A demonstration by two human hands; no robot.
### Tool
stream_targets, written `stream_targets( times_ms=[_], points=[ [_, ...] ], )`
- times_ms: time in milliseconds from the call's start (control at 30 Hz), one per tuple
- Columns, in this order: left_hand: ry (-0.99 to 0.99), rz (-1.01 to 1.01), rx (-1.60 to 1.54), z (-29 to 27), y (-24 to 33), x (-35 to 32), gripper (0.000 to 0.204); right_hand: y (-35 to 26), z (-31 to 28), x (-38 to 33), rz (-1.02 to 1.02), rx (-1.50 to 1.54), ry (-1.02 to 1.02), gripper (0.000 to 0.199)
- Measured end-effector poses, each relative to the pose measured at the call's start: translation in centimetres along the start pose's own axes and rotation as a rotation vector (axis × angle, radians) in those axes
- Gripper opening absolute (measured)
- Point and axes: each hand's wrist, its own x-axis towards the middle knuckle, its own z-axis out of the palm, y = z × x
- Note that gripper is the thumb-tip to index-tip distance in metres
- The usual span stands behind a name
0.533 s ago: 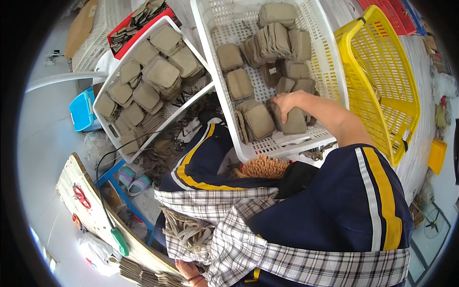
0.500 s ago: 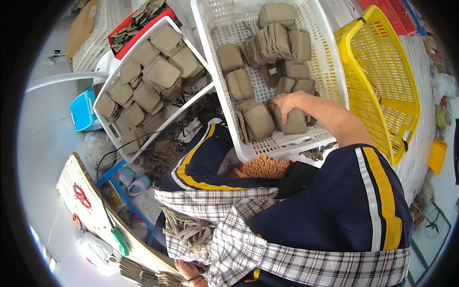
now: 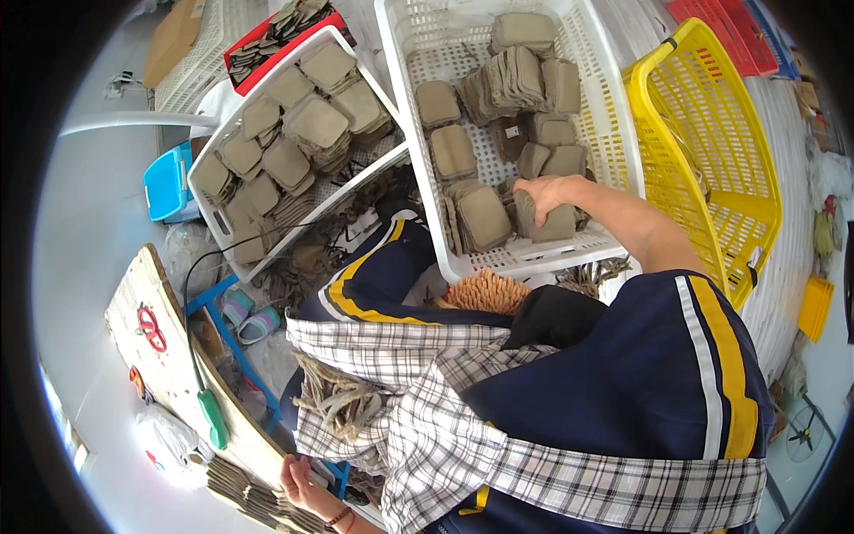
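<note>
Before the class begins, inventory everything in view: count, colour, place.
Slatted baskets: at least three, white, top left to centre
Pads: many, grey-brown, mostly in baskets
Large basket: one, yellow, right
Crates: at least two, red, upper corners
Bin: one, blue, left
Board: one, pale wood, lower left
Scissors: one, red, on board
Corded tool: one, green, lower left
Slippers: two, pastel, left
Left fingers: one hand, by board
Right fingers: one hand, on pads

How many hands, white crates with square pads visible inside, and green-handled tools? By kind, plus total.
Hands: 2 (left hand, right hand)
White crates with square pads visible inside: 2
Green-handled tools: 1
Total: 5
</note>
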Motion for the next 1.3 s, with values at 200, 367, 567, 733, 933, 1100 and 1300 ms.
stream_targets(
  times_ms=[200, 367, 567, 733, 933, 1100, 1300],
  points=[
    [-0.041, 0.178, 0.030, 1.0, 2.0, -0.2, 0.022, 2.3, 0.2, -2.4, 0.039, 0.152, 0.192, 0.095],
    [-0.054, 0.218, -0.085, 2.3, 3.5, -1.0, 0.022, 4.6, -0.4, -5.2, -0.019, 0.471, 0.420, 0.090],
    [-0.103, 0.234, -0.279, 4.4, 6.8, -2.9, 0.022, 5.1, -1.9, -9.5, -0.177, 1.032, 0.556, 0.083],
    [-0.356, 0.222, -0.489, 7.4, 9.0, -4.9, 0.024, -1.4, -4.9, -12.8, -0.460, 1.291, 0.675, 0.085],
    [-0.829, -0.063, -1.018, 9.0, 8.9, -4.8, 0.032, -21.5, -5.5, -13.5, -0.980, 1.095, 0.927, 0.090],
    [-0.858, 0.145, -1.310, 4.8, 7.3, -0.1, 0.058, -42.4, 3.1, -14.4, -1.352, 0.275, 1.328, 0.080],
    [-0.573, 0.290, -1.396, -1.8, 2.3, 3.5, 0.083, -54.0, 11.7, -11.5, -1.783, -0.633, 1.580, 0.048]
  ],
)
